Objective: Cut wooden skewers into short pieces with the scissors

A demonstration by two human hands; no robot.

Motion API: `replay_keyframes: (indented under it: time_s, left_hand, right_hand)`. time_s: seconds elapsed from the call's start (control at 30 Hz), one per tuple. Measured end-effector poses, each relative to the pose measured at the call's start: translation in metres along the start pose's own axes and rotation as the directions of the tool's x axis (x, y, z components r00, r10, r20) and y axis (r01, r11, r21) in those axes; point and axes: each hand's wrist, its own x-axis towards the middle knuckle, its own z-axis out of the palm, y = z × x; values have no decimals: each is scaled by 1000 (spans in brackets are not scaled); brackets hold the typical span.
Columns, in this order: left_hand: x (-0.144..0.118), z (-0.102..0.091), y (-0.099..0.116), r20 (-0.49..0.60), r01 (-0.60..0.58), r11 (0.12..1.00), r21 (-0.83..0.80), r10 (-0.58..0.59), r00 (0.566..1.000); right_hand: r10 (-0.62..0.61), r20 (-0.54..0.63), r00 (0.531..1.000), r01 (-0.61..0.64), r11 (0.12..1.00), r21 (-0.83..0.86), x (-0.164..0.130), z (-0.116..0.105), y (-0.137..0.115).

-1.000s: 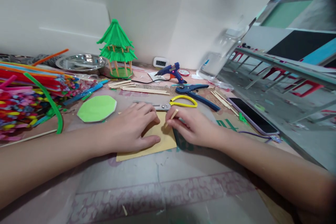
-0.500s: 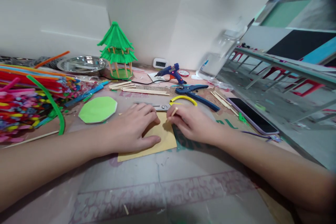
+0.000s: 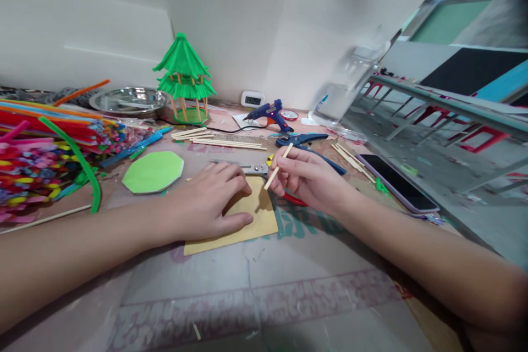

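My left hand (image 3: pixel 212 198) lies flat with fingers spread on a square of yellow card (image 3: pixel 235 236), covering much of its left half. Between the thumb and fingers of my right hand (image 3: pixel 309 179) is a short wooden stick (image 3: pixel 278 166), tilted, its lower end over the card's upper right part. Whether that end touches the card I cannot tell. Just beyond the card are scissors (image 3: pixel 258 168), their handles partly hidden behind my right hand. A green octagon of card (image 3: pixel 153 172) rests to the left of my left hand.
Blue pliers (image 3: pixel 303 140), a blue glue gun (image 3: pixel 266 115) and loose wooden sticks (image 3: pixel 229 143) lie at the back. A green pagoda model (image 3: pixel 183 80) stands near the wall. Colourful pipe cleaners (image 3: pixel 45 159) fill the left; a phone (image 3: pixel 398 181) and a plastic bottle (image 3: pixel 342 88) are at right.
My right hand has turned and lifted, so the stick now points up and shows along its length. The red scissor handle has come into view. My left hand has stayed on the card.
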Motion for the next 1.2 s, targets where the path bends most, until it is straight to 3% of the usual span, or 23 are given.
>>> replay_keyframes:
  time_s: [0.17, 0.37, 0.8, 1.03, 1.2]
  left_hand:
    - [0, 3, -2, -141, -79, 993, -82, 67, 988]
    - [-2, 4, -1, -336, -203, 979, -32, 180, 925]
    - [0, 7, -1, -423, -292, 954, 64, 291, 858]
    - [0, 6, -3, -386, -276, 960, 52, 274, 881]
    - [-2, 3, -1, -409, -301, 953, 43, 291, 865]
  right_hand:
    - [91, 15, 996, -92, 987, 131, -1, 3, 5]
    - [92, 11, 996, -93, 988, 122, 0, 6, 8]
    - [80, 27, 996, -78, 994, -81, -3, 3, 16]
    - [75, 17, 997, -73, 991, -110, -4, 7, 13]
    - [81, 38, 996, -78, 994, -77, -2, 7, 12]
